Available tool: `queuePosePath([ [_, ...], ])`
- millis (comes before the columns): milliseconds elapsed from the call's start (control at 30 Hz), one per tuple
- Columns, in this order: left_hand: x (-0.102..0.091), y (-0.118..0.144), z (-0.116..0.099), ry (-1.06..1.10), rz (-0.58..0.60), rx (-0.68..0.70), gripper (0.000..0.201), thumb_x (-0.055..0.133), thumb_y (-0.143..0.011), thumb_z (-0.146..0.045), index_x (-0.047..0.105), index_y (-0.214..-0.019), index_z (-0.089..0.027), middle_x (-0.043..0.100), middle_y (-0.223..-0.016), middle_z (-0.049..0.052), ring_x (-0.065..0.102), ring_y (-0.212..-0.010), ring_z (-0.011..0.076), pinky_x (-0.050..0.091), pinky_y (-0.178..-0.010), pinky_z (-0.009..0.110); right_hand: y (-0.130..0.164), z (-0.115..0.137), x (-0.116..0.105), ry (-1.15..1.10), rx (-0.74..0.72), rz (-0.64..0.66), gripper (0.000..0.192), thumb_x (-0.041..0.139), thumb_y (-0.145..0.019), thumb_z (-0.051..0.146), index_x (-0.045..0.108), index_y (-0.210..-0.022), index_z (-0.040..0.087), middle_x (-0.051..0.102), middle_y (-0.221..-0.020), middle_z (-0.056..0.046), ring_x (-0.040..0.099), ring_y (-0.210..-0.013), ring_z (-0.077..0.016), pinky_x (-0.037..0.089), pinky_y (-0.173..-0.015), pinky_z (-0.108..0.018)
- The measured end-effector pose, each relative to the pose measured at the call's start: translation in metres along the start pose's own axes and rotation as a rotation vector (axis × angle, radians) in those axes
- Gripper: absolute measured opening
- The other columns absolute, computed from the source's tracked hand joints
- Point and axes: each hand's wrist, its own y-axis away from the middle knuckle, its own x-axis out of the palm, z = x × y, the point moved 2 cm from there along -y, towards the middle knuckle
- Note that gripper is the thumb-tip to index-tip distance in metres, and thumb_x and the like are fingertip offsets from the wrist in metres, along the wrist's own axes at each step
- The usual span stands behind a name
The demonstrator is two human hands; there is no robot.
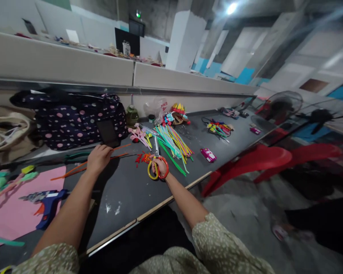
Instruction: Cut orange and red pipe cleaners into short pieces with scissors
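**Gripping scissors at a craft table, head view**

Fig.: R hand [159, 166] has fingers through the red/yellow loops of the scissors [157, 164], clenched on them; blades point away, twd. the fan of coloured pipe cleaners [173, 144]. Scissors lie on the dark table [125, 190], just beside a small heap of red scraps [141, 157]. L hand [98, 158] rests palm-down, fingers loose, on orange pipe cleaners [80, 169] that run L–R under it; whether it pinches them cannot be told. Directly behind L hand: a dark phone [108, 133] leaning on a polka-dot bag [74, 118]. Nr. L forearm: blue glue gun [50, 203] on a pink sheet [23, 205]. Beyond the scissors: pink flower pieces [140, 134], green jar [132, 115], plastic bag w/ toys [171, 112]. R of the pipe cleaners: pink toy car [208, 155]. Red chairs [260, 160] stand off the table edge.
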Motion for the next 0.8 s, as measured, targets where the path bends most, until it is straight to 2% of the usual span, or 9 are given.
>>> queuePosePath([
  [233, -0.006, 0.0, 0.004, -0.055, -0.103, 0.008, 0.031, 0.044, -0.094, -0.032, 0.07, -0.083, -0.018, 0.067, -0.082, 0.011, 0.057, -0.082, 0.0259, 0.043, -0.072, 0.036, 0.002, 0.003, 0.005, -0.002, -0.017, -0.03, 0.027, 0.061, -0.077, 0.035, 0.059, -0.096, 0.017, 0.054, -0.049, 0.01, 0.049, -0.031, -0.008, 0.035, -0.033, -0.018],
  [333, -0.007, -0.001, 0.001, -0.046, -0.093, 0.057, 0.031, 0.045, -0.095, -0.032, 0.071, -0.084, -0.019, 0.067, -0.084, 0.01, 0.056, -0.082, 0.0245, 0.043, -0.072, 0.034, 0.003, 0.005, 0.007, 0.009, -0.015, -0.031, 0.026, 0.061, -0.077, 0.036, 0.059, -0.093, 0.016, 0.053, -0.047, 0.009, 0.048, -0.03, -0.0084, 0.034, -0.032, -0.018],
  [500, -0.002, 0.001, 0.003, -0.035, -0.076, 0.059, 0.032, 0.045, -0.095, -0.033, 0.072, -0.083, -0.02, 0.065, -0.086, 0.01, 0.055, -0.085, 0.0245, 0.042, -0.073, 0.034, 0.001, 0.002, 0.003, 0.004, -0.003, -0.046, 0.025, 0.057, -0.08, 0.034, 0.057, -0.097, 0.017, 0.054, -0.049, 0.009, 0.048, -0.031, -0.0087, 0.032, -0.032, -0.018],
  [633, 0.002, 0.001, 0.0, 0.014, 0.01, 0.049, 0.034, 0.044, -0.095, -0.035, 0.073, -0.085, -0.02, 0.065, -0.084, 0.01, 0.054, -0.085, 0.0243, 0.042, -0.074, 0.034, -0.001, -0.002, 0.0, -0.002, 0.025, -0.051, 0.022, 0.055, -0.081, 0.032, 0.056, -0.097, 0.018, 0.053, -0.051, 0.009, 0.048, -0.031, -0.0085, 0.031, -0.032, -0.018],
  [800, 0.005, 0.0, -0.014, 0.084, 0.207, 0.049, 0.03, 0.046, -0.092, -0.033, 0.072, -0.086, -0.02, 0.066, -0.085, 0.01, 0.058, -0.088, 0.0234, 0.043, -0.074, 0.032, 0.0, -0.001, 0.003, 0.0, 0.027, -0.031, 0.024, 0.056, -0.08, 0.036, 0.055, -0.097, 0.019, 0.052, -0.05, 0.009, 0.046, -0.031, -0.0086, 0.031, -0.032, -0.019],
])
